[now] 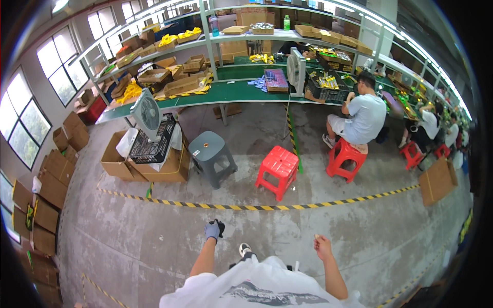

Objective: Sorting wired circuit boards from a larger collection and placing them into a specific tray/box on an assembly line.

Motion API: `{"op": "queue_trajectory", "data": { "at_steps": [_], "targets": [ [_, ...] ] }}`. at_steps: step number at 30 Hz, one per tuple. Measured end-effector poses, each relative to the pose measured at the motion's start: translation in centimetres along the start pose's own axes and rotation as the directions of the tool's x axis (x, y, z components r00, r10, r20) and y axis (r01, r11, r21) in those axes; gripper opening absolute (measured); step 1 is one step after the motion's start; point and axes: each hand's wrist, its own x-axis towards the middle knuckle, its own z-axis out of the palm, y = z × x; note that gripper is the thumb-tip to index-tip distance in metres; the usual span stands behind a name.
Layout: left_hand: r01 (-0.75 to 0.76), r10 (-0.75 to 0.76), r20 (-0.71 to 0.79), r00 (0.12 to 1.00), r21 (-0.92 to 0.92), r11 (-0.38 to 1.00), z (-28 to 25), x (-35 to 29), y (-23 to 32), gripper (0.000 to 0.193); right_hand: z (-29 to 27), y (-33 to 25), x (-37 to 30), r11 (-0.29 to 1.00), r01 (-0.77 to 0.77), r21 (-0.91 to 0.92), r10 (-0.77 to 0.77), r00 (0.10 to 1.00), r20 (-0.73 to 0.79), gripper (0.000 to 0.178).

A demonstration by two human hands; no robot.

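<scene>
My left hand [212, 230] wears a grey-blue glove and hangs over the concrete floor, its fingers curled in. Black shows at the finger side; whether it is the glove's coating or a held thing cannot be made out. On the right, my bare right hand [323, 248] is raised with its fingers curled together. A small pale spot shows at its fingertips, too small to name. Neither hand touches any furniture. Ahead of them stand a grey stool [209, 149] and a red stool [278, 169].
Yellow-black floor tape [246, 207] crosses ahead. Cardboard boxes [163, 169] with a black crate and grey fan [147, 114] stand front left. Beyond is a green workbench [239, 94] with shelves. A person [364, 110] sits there on a red stool. A cardboard sheet [437, 180] stands far right.
</scene>
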Motion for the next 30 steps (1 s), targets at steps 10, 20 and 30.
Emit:
{"op": "queue_trajectory", "data": {
  "at_steps": [10,20,30],
  "targets": [
    [0.019,0.2,0.74,0.642,-0.277,0.961,3.4,7.1,16.6,0.035,10.0,7.8,12.0,0.539,-0.299,-0.787,0.119,0.953,-0.28,0.043],
    [0.36,0.326,0.712,0.622,-0.63,0.688,6.0,28.6,30.5,0.031,44.5,-21.7,37.4,0.978,-0.167,-0.122,0.204,0.684,0.7,0.041],
    [0.528,-0.141,0.528,0.837,-0.712,0.464,3.6,48.9,34.3,0.041,59.0,-30.0,59.8,0.884,-0.261,-0.389,0.461,0.625,0.629,0.039]
  ]
}}
